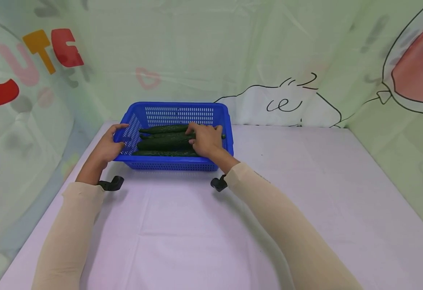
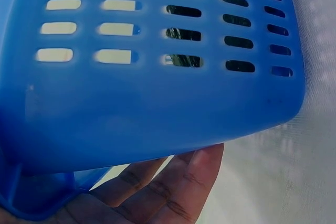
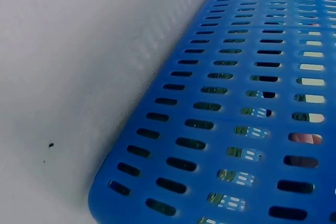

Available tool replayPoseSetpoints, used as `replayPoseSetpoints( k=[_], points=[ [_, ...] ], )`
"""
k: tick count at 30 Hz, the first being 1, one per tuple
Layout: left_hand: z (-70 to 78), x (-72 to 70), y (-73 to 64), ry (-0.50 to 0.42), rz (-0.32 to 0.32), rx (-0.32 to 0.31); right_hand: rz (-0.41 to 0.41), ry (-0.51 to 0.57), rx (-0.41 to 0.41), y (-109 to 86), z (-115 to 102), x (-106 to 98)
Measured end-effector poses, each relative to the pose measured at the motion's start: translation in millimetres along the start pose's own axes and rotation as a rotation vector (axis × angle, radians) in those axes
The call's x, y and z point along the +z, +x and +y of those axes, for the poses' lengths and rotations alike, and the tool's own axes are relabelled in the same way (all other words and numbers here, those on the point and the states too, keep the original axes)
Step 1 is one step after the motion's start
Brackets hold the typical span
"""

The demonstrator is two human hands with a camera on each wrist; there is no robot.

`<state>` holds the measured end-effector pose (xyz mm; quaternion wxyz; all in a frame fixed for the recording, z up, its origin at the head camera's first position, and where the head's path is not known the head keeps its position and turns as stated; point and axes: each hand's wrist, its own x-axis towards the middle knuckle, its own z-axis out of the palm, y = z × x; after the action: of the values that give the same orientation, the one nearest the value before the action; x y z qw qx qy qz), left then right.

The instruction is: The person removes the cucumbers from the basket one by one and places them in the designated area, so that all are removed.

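Observation:
A blue plastic basket (image 1: 177, 164) with slotted walls stands at the far side of the table, with several dark green cucumbers (image 1: 164, 143) lying lengthwise in it. At its left end, my left hand (image 1: 109, 146) grips the rim; in the left wrist view its fingers (image 2: 181, 190) show at the edge of the basket wall (image 2: 131, 114). My right hand (image 1: 208, 140) reaches in over the right part of the basket, finger and thumb around one of the middle cucumbers. From the right wrist, only the slotted long side (image 3: 184, 129) shows, and that hand is mostly hidden.
A pale cloth covers the table (image 1: 305, 193). Behind the basket hangs a light green printed curtain (image 1: 182, 48), which also runs along both sides. Each wrist carries a small black camera mount (image 1: 114, 183).

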<state>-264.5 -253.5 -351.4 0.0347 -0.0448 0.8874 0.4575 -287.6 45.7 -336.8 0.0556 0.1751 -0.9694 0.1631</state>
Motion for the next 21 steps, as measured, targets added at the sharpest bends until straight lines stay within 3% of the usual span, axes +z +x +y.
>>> replayPoseSetpoints(
  k=[21],
  points=[
    [-0.8,-0.3,1.0,0.011,0.009,-0.006,0.124,0.038,-0.012,-6.7,0.6,-2.0]
  ],
)
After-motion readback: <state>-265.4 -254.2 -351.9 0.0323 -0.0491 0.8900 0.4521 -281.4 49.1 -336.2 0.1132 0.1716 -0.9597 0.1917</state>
